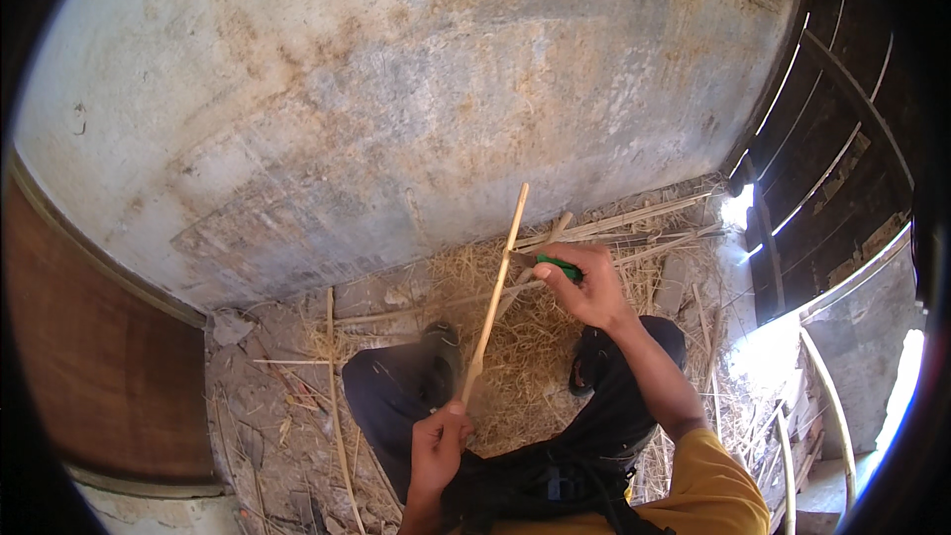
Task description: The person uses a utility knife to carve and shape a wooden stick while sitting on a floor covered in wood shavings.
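Observation:
My left hand (439, 446) is closed around the lower end of a pale wooden stick (493, 309), which slants up and away from me above my knees. In my right hand (591, 287) is a knife with a green handle (560, 268). Its short dark blade meets the stick in the upper part, near a small knot. My right fingers wrap the handle, with the thumb along it. The lowest end of the stick is hidden inside my left fist.
Shavings and straw (525, 367) cover the floor between my feet. Several long sticks (634, 223) lie by the stained wall (446, 109). A brown panel (109, 337) stands at the left, and dark slatted boards (832, 149) at the right. Bent poles (832, 406) lean at lower right.

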{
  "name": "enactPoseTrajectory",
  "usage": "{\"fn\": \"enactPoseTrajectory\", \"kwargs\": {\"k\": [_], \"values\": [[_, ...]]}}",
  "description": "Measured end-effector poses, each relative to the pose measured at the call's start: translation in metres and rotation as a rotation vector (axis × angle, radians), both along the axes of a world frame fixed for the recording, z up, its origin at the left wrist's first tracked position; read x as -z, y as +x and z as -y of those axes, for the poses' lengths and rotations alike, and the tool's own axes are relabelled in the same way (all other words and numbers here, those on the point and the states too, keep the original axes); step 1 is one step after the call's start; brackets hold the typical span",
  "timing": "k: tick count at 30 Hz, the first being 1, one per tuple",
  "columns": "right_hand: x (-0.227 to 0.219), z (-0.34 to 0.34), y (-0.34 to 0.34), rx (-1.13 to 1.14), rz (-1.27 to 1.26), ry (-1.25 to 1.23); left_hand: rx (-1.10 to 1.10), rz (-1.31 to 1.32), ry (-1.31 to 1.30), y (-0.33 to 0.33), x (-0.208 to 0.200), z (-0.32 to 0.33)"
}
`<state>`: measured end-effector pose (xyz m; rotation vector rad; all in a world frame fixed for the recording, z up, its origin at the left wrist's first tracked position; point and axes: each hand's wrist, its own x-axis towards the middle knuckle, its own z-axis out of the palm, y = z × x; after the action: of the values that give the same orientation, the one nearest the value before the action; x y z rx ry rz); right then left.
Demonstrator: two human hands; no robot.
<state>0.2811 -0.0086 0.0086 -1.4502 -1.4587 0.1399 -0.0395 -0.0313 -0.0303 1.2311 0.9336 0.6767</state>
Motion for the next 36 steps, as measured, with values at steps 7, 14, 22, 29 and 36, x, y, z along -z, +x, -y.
{"fn": "enactPoseTrajectory", "kwargs": {"k": [7,14,22,29,36], "values": [[-0.003,0.006,-0.005,-0.057,-0.016,-0.036,-0.032,0.01,0.158,0.007,0.0,-0.003],[0.0,0.005,-0.008,0.071,0.153,0.116,-0.047,-0.03,0.261,0.013,-0.001,-0.004],[-0.009,0.007,-0.002,0.183,0.206,0.112,-0.035,-0.055,0.241,0.014,-0.009,0.002],[-0.003,0.007,0.004,0.268,0.235,0.205,0.029,-0.03,0.235,0.006,0.001,0.007],[-0.026,0.009,0.068,0.687,-0.006,-0.031,0.158,-0.151,0.183,-0.008,-0.014,0.038]]}}
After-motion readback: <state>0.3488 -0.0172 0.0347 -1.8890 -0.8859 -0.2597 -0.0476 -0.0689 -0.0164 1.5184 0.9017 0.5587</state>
